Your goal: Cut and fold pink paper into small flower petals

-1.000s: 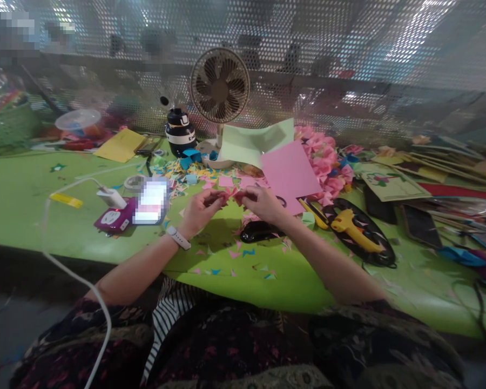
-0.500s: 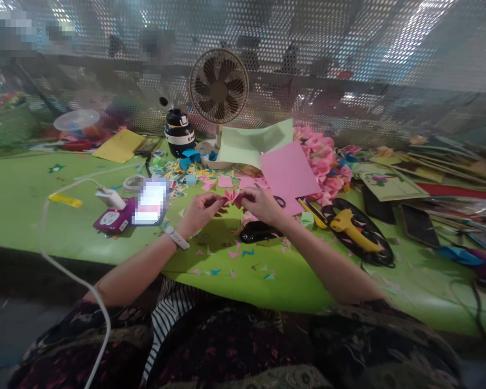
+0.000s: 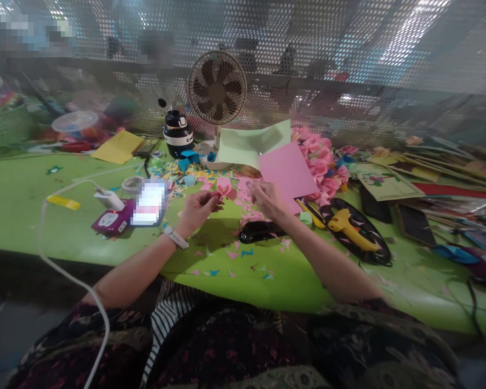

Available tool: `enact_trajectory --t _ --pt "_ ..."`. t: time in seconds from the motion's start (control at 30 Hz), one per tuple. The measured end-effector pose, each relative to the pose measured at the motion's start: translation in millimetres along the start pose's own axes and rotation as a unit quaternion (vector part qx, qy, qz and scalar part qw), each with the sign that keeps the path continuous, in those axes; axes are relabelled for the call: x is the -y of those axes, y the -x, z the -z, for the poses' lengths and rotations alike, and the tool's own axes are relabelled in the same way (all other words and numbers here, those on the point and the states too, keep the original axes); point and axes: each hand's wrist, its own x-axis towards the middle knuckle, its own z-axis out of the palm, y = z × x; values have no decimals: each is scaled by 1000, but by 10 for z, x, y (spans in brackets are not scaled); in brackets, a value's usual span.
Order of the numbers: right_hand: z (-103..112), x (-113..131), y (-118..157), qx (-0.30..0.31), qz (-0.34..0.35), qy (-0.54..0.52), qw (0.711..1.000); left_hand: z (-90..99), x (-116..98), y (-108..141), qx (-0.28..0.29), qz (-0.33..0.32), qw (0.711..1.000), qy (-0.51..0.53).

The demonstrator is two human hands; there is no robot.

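A pink paper flower (image 3: pixel 225 190) with spread petals is pinched between the thumb and fingers of my left hand (image 3: pixel 198 208). My right hand (image 3: pixel 266 199) is apart from the flower, just to its right, with its fingers curled together. Whether anything small is in them I cannot make out. Small pink paper pieces (image 3: pixel 245 197) lie under and around the hands. A pink paper sheet (image 3: pixel 287 170) lies behind my right hand. Below that hand, a glossy black object (image 3: pixel 259 231) rests on the green table (image 3: pixel 210 259).
A yellow glue gun (image 3: pixel 354 229) lies on a black tray (image 3: pixel 383 246) at right, beside a yellow cutter (image 3: pixel 311 213). At left are a phone (image 3: pixel 148 202) and a purple box (image 3: pixel 112 220) with a white cable. Behind stand a fan (image 3: pixel 217 89), a bottle (image 3: pixel 178 135) and several pink flowers (image 3: pixel 318 156).
My right hand has let go of the pink flower and moved a little to the right. The flower stays in my left hand, its petals now facing up and more visible.
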Motion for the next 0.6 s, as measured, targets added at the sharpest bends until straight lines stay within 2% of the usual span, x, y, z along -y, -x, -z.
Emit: enact_trajectory --t 0.33,0.6 --pt "-86 -13 -4 32 -8 -112 993 -31 -31 12 -21 -28 999 -5" --pt "-120 -94 -27 68 -14 -93 993 6 -100 -3 -20 1 1000 -17"
